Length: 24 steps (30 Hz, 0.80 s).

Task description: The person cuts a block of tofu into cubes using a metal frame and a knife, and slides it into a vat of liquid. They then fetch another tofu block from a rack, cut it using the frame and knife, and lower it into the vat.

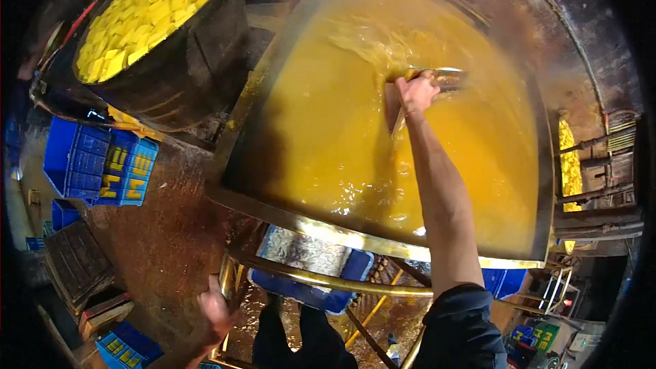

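The right hand (pixel 418 92) covers the grip of a flat-sided implement (pixel 449 82), whose lower part disappears into the cloudy yellow liquid (pixel 328 143), so its full shape cannot be told. The left hand (pixel 215 306) is blurred, and whether it touches the metal rail (pixel 328 278) is unclear. The top edge cuts off the drum (pixel 198 55), the bottom edge crops the legs (pixel 314 342), and haze blurs the far rim of the vat (pixel 328 231).

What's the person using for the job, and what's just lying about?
Seems part of the job:
right hand
tool it grips
yellow liquid
vat holding it

Probably just standing by:
barrel of yellow pieces
blue crate
wooden box
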Available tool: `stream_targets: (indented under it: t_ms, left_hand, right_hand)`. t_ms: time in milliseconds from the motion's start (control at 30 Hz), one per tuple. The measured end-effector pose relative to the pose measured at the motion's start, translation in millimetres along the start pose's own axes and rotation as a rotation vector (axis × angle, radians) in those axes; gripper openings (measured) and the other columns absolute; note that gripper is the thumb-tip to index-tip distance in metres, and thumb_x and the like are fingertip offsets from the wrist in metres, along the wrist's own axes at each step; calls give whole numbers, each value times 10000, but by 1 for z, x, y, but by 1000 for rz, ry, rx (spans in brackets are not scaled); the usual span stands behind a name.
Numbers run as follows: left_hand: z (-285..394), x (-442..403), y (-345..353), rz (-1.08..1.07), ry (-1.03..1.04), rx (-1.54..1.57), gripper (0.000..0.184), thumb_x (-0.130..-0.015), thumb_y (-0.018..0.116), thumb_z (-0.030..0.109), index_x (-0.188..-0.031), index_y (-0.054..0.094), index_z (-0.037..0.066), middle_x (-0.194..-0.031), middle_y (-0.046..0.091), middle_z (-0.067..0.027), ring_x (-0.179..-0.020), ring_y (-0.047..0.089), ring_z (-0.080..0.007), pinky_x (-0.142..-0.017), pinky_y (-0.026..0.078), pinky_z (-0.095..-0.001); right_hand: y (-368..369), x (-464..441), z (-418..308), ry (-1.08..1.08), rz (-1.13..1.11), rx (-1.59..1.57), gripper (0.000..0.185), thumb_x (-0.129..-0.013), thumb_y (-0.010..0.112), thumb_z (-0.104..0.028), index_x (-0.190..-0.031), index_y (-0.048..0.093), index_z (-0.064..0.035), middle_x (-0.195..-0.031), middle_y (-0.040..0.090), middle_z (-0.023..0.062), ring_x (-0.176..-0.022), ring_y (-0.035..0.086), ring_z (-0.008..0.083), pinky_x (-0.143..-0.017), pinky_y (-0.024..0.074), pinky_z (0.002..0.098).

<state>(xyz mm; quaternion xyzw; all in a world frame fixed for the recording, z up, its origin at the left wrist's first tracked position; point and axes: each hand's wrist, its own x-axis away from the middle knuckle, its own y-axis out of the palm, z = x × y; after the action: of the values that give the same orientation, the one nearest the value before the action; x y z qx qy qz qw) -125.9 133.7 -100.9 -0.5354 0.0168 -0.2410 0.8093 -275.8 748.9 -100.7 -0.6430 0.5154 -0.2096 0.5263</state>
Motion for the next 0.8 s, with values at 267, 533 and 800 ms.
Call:
stream_targets:
  t_ms: [267,533,800]
  left_hand:
    - [15,-2,-18,22,-55,11,332,-804,666,169,-1037,496,5,-576,555,-256,-549,558,-481,-560,433,-592]
    - [-21,-3,9,133,9,-136,422,-751,684,163,-1103,556,-32,-623,594,-240,-599,603,-439,-568,468,-541]
    - [9,-7,-8,246,119,-118,358,-856,635,299,-1040,519,14,-653,624,-214,-633,619,-439,-563,481,-546]
  right_hand:
    - [6,52,-97,-217,-29,22,838,-689,702,-314,-1403,374,-22,-1444,444,120,-1310,342,356,-961,445,569]
    - [-146,37,-135,-388,-210,-168,613,-675,773,-251,-1238,570,-120,-1121,653,138,-1222,477,364,-883,513,529]
    - [-359,-24,-8,-630,-54,-841,614,-602,657,-100,-1216,672,-121,-908,706,25,-849,599,93,-814,494,283]
